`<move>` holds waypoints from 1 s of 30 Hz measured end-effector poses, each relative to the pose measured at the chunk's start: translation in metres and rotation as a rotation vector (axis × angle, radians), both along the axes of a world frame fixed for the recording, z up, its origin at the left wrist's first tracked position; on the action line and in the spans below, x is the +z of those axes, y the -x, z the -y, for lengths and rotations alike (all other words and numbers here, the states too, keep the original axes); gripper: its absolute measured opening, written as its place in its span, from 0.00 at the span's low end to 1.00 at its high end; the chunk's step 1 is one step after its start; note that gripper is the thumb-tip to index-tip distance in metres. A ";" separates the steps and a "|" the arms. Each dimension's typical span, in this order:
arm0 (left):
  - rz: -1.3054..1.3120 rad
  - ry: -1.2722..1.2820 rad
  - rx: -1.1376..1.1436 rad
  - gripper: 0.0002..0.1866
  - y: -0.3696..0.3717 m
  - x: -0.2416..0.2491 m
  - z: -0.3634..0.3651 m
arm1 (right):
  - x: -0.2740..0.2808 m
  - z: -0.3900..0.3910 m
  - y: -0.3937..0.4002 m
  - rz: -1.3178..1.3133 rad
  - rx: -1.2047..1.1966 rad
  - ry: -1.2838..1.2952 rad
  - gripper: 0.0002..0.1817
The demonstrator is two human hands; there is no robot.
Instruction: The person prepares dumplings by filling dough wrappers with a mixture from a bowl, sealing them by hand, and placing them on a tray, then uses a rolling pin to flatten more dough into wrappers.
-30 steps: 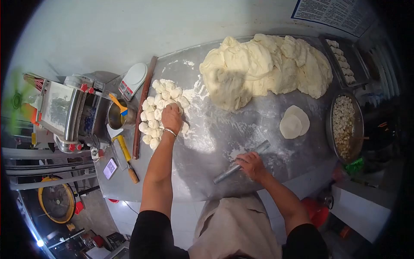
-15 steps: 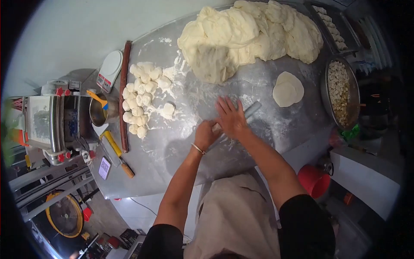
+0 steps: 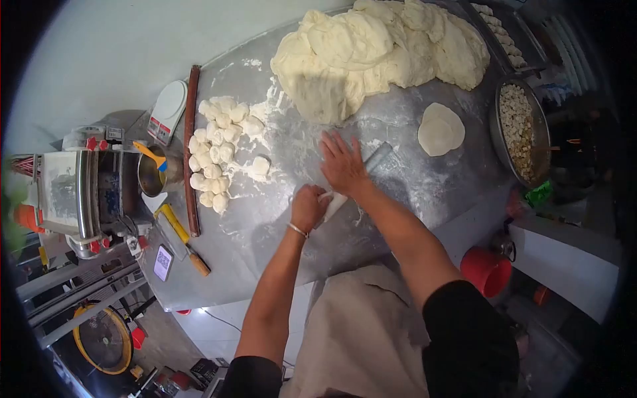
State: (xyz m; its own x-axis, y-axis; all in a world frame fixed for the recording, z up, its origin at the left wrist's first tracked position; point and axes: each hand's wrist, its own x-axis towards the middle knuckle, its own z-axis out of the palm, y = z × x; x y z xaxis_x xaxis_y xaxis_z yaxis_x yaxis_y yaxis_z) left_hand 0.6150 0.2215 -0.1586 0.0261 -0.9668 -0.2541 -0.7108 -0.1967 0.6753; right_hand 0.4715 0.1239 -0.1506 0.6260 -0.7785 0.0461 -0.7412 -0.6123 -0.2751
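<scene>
A grey rolling pin (image 3: 379, 158) lies slantwise on the floured metal table. My right hand (image 3: 344, 162) rests flat across it, fingers stretched out and spread. To its left, my left hand (image 3: 309, 207) is closed, its fingers pinching the edge of a small, pale piece of dough (image 3: 336, 204) at the pin's near end. Much of that dough is covered by my hands. Thin rolled dough rounds (image 3: 441, 130) lie overlapped to the right. Left of my hands are one separate dough ball (image 3: 261, 166) and a cluster of floured dough balls (image 3: 213, 151).
A large dough mass (image 3: 378, 56) fills the back. At right stand a bowl of chopped filling (image 3: 517, 129) and a tray of shaped pieces (image 3: 501, 36). A long brown rod (image 3: 192, 149), scale (image 3: 168, 109), pot with brush (image 3: 152, 174), scraper (image 3: 174, 222) and QR card (image 3: 162, 263) are left.
Both hands have shifted slightly left with the rolling pin, and my left hand has lowered a little. More of the pale dough shows between them. The view has tilted slightly.
</scene>
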 end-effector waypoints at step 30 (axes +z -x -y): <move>0.090 0.033 0.057 0.12 -0.001 0.000 -0.017 | -0.006 -0.008 -0.013 0.114 0.046 0.062 0.29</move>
